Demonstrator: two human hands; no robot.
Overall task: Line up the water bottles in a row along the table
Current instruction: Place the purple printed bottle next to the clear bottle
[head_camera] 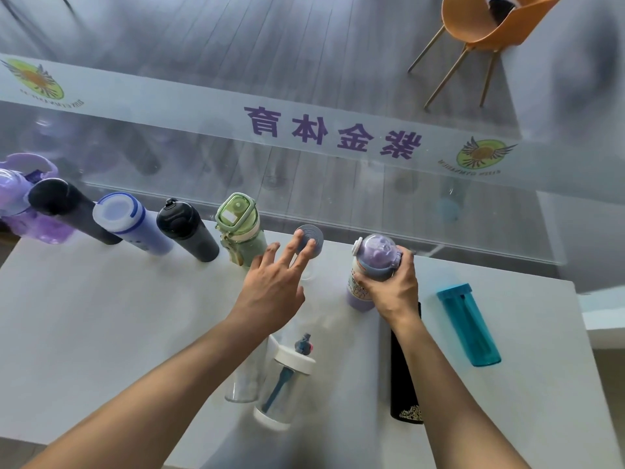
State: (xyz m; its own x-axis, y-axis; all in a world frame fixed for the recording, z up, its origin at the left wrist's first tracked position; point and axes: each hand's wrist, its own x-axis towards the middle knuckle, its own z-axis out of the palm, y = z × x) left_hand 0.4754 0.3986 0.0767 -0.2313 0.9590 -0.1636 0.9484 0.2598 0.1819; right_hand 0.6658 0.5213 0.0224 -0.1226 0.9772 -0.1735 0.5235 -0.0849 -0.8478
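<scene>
Several bottles stand in a row along the far edge of the white table (101, 316): a purple one (20, 201), a black one (67, 208), a lilac one with a white lid (132, 225), a dark one (187, 228) and a green one (238, 228). My left hand (274, 289) is spread, its fingertips touching the grey lid of a clear bottle (309, 236). My right hand (392, 286) grips a lavender bottle with a domed lid (368, 265), upright. A teal bottle (468, 323), a black bottle (404, 377), a clear white-lidded bottle (287, 380) and a clear glass bottle (243, 377) stand nearer.
A glass wall (304, 137) with purple lettering runs right behind the table's far edge. An orange chair (480, 32) stands beyond it. The table ends at the right near the teal bottle.
</scene>
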